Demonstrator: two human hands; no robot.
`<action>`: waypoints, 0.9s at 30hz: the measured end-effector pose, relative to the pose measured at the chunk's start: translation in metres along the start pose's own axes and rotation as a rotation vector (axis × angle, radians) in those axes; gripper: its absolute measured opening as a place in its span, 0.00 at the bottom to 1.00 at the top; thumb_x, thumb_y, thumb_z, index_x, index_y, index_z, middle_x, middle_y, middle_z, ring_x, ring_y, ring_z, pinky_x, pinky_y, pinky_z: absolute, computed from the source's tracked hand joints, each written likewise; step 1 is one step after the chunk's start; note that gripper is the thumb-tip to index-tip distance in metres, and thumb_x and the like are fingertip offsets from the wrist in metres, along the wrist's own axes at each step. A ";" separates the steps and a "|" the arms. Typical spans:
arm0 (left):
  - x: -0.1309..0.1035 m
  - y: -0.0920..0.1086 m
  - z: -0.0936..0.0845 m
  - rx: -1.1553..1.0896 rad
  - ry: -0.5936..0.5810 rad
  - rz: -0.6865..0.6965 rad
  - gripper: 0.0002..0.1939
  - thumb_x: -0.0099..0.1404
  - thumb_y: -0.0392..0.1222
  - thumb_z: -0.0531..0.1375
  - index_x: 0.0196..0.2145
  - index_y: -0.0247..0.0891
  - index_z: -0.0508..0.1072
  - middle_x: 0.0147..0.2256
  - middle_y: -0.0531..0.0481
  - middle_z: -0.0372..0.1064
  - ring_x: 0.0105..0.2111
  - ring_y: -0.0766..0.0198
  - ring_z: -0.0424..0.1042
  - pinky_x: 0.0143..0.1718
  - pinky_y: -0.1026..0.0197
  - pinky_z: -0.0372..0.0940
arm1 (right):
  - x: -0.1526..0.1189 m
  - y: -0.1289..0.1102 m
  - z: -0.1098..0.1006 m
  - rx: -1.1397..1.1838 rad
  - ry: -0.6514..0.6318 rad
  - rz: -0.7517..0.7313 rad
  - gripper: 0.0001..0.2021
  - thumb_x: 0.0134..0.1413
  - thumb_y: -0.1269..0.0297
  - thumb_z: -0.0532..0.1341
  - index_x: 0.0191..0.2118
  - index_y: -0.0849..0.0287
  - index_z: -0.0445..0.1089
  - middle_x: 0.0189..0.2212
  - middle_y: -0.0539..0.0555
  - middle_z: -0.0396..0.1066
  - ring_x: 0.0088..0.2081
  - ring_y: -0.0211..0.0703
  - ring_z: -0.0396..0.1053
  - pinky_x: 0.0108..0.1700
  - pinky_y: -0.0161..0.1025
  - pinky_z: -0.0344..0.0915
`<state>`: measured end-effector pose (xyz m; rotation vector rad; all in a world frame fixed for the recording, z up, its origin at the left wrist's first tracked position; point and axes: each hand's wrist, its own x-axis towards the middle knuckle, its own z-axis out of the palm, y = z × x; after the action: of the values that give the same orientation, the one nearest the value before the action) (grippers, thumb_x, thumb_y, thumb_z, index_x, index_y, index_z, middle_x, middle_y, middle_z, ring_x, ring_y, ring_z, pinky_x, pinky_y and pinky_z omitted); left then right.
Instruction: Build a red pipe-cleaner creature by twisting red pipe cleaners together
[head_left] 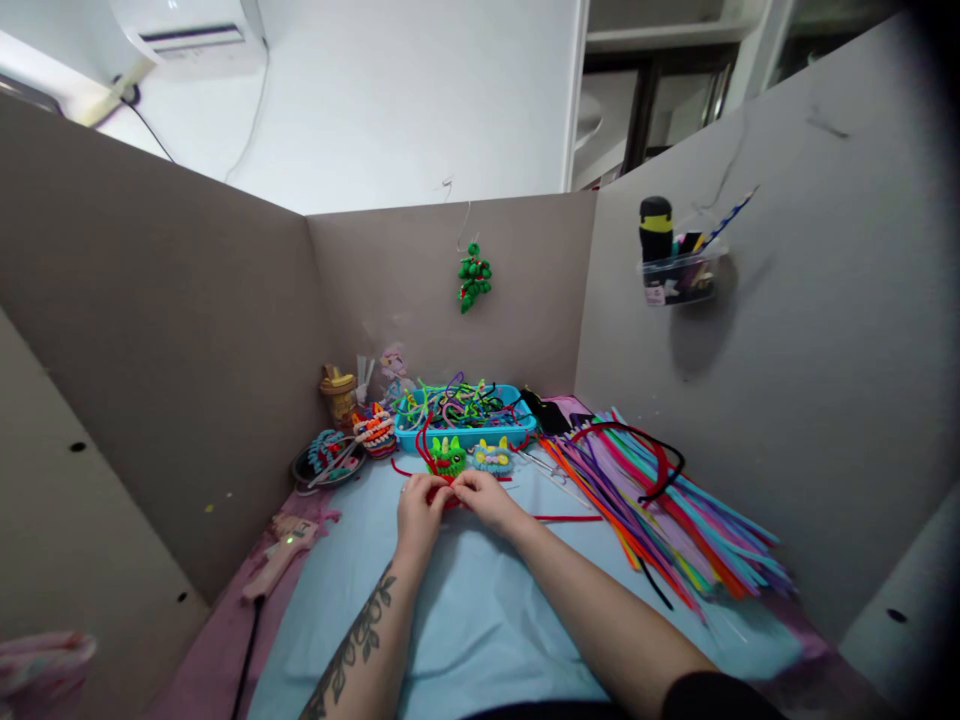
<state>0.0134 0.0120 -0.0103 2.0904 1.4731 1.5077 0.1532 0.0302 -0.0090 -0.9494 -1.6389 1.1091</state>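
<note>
Near the middle of the blue cloth, my left hand and my right hand meet with fingertips pinched on red pipe cleaners. Some red stems rise above my left hand, and the part between the fingers is mostly hidden. Just beyond my hands sit a green fuzzy figure with pointed ears and a light-blue and yellow one. Another red stem lies flat on the cloth to the right of my right hand.
Behind the figures is a blue tray of tangled stems. A large bundle of coloured pipe cleaners spreads at right. At left are a dark bowl, an orange and white fuzzy piece and a pink corded tool. Grey panels surround the table.
</note>
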 end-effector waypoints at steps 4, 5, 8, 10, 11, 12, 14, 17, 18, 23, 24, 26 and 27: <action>0.000 0.002 0.000 -0.003 0.009 0.007 0.05 0.56 0.39 0.57 0.27 0.39 0.72 0.29 0.50 0.67 0.33 0.61 0.65 0.37 0.58 0.59 | -0.001 0.002 -0.001 0.100 -0.035 0.010 0.02 0.41 0.69 0.58 0.24 0.62 0.67 0.19 0.47 0.64 0.23 0.33 0.60 0.27 0.31 0.55; 0.000 0.002 -0.001 -0.008 0.008 0.005 0.05 0.57 0.39 0.57 0.27 0.39 0.72 0.29 0.50 0.67 0.33 0.61 0.65 0.37 0.58 0.59 | -0.001 0.003 -0.002 0.113 -0.039 0.010 0.03 0.40 0.69 0.59 0.25 0.62 0.67 0.20 0.47 0.65 0.23 0.34 0.60 0.28 0.32 0.56; 0.000 0.000 -0.001 -0.026 -0.010 -0.002 0.05 0.57 0.39 0.57 0.27 0.39 0.72 0.28 0.50 0.68 0.32 0.61 0.66 0.36 0.58 0.60 | 0.000 0.006 -0.001 0.083 -0.019 0.006 0.03 0.39 0.69 0.60 0.25 0.62 0.68 0.21 0.48 0.66 0.24 0.34 0.61 0.30 0.33 0.57; 0.001 -0.002 -0.002 -0.035 -0.033 0.004 0.06 0.58 0.39 0.56 0.27 0.39 0.73 0.29 0.50 0.68 0.32 0.61 0.66 0.36 0.58 0.60 | 0.002 0.008 0.000 0.026 0.005 -0.012 0.03 0.40 0.68 0.60 0.24 0.62 0.67 0.21 0.48 0.66 0.25 0.35 0.62 0.30 0.33 0.58; 0.001 -0.003 -0.003 -0.038 -0.046 0.011 0.06 0.58 0.39 0.56 0.28 0.39 0.73 0.29 0.49 0.69 0.32 0.61 0.66 0.36 0.58 0.60 | 0.003 0.010 0.000 -0.002 0.013 -0.024 0.02 0.41 0.69 0.59 0.24 0.62 0.67 0.21 0.48 0.66 0.25 0.35 0.62 0.30 0.32 0.58; 0.001 -0.004 -0.003 -0.038 -0.057 0.020 0.07 0.59 0.39 0.55 0.29 0.39 0.73 0.29 0.49 0.69 0.32 0.61 0.66 0.36 0.58 0.60 | 0.004 0.011 0.001 -0.025 0.018 -0.037 0.02 0.41 0.69 0.59 0.24 0.62 0.67 0.21 0.47 0.65 0.25 0.35 0.61 0.29 0.32 0.58; 0.002 -0.005 -0.005 -0.029 -0.073 0.043 0.08 0.60 0.39 0.54 0.30 0.40 0.73 0.30 0.49 0.69 0.33 0.62 0.66 0.37 0.58 0.60 | 0.005 0.013 0.001 -0.061 0.020 -0.054 0.01 0.41 0.70 0.58 0.24 0.61 0.66 0.21 0.47 0.65 0.25 0.34 0.62 0.29 0.31 0.58; 0.003 -0.002 -0.007 0.008 -0.095 0.087 0.07 0.59 0.38 0.54 0.31 0.40 0.73 0.31 0.49 0.70 0.34 0.61 0.66 0.38 0.58 0.60 | 0.005 0.013 0.000 -0.093 0.024 -0.040 0.01 0.39 0.72 0.59 0.24 0.61 0.66 0.21 0.46 0.64 0.24 0.34 0.61 0.28 0.31 0.57; 0.003 0.000 -0.008 0.025 -0.104 0.100 0.07 0.59 0.38 0.55 0.31 0.40 0.73 0.31 0.49 0.70 0.34 0.61 0.66 0.38 0.57 0.60 | 0.005 0.013 -0.001 -0.090 0.019 -0.024 0.02 0.38 0.72 0.59 0.24 0.61 0.65 0.20 0.46 0.64 0.24 0.33 0.61 0.28 0.30 0.57; 0.003 0.003 -0.011 0.101 -0.116 0.110 0.09 0.61 0.39 0.52 0.29 0.39 0.72 0.30 0.48 0.68 0.33 0.61 0.66 0.37 0.57 0.59 | 0.003 0.010 0.000 -0.047 0.005 0.033 0.04 0.35 0.75 0.60 0.24 0.62 0.65 0.20 0.46 0.65 0.23 0.33 0.61 0.27 0.30 0.57; 0.003 0.003 -0.011 0.103 -0.110 0.106 0.09 0.61 0.38 0.52 0.29 0.39 0.72 0.30 0.48 0.68 0.33 0.61 0.65 0.37 0.58 0.59 | 0.003 0.010 0.000 -0.053 0.010 0.029 0.04 0.35 0.75 0.60 0.24 0.62 0.66 0.20 0.46 0.65 0.23 0.33 0.62 0.27 0.30 0.57; 0.003 0.002 -0.011 0.098 -0.098 0.095 0.09 0.60 0.37 0.51 0.29 0.39 0.71 0.30 0.48 0.68 0.33 0.61 0.65 0.36 0.58 0.59 | 0.002 0.010 0.002 -0.062 0.016 0.011 0.04 0.36 0.76 0.58 0.24 0.62 0.66 0.20 0.46 0.66 0.23 0.33 0.62 0.27 0.30 0.58; 0.003 0.001 -0.011 0.096 -0.093 0.091 0.09 0.60 0.36 0.51 0.29 0.39 0.71 0.30 0.48 0.68 0.33 0.61 0.65 0.36 0.58 0.59 | 0.002 0.010 0.002 -0.065 0.017 0.002 0.04 0.36 0.76 0.58 0.23 0.62 0.67 0.20 0.47 0.66 0.24 0.33 0.63 0.28 0.30 0.58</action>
<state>0.0053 0.0099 -0.0025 2.2788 1.4630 1.3740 0.1518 0.0340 -0.0183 -1.0004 -1.6693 1.0520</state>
